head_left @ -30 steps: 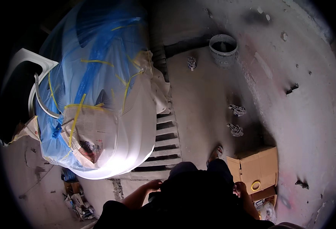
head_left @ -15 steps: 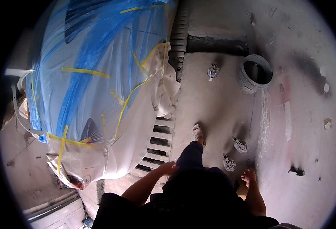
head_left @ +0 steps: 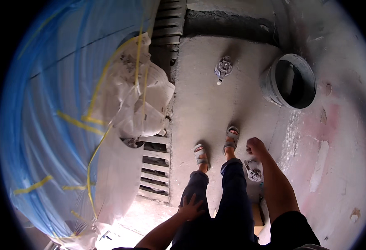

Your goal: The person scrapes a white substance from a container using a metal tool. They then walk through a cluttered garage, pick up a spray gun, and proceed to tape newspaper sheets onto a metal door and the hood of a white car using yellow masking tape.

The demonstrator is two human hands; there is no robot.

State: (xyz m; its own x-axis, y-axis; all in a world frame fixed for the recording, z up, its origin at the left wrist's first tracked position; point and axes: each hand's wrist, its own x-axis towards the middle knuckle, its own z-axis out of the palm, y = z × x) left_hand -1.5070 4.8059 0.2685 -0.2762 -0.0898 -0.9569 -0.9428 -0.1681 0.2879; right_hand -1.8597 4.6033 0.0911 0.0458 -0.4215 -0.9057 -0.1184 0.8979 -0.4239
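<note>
My left hand [head_left: 191,208] rests on my left thigh, its fingers spread and holding nothing. My right hand [head_left: 255,147] hangs low with the fingers curled into a fist, and nothing shows in it. Just below that fist in the picture, a small silver device [head_left: 254,171] lies on the floor beside my right foot, partly covered by my forearm. Its kind is unclear. A similar silver device [head_left: 223,69] with a pale tip lies farther ahead. To its right, a grey bucket [head_left: 267,89] with a dark inside stands by the wall.
On the left is a large bulky form under blue-tinted plastic sheeting [head_left: 45,125], with yellow tape and paper. A slotted drain grate [head_left: 154,166] runs along its edge. Ahead, a dark trench [head_left: 228,27] crosses the floor. The stained wall [head_left: 337,166] rises on the right.
My view has moved forward and lower, and both sandalled feet now show. My left hand has come onto my thigh. My right fist has reached forward over the nearer silver devices.
</note>
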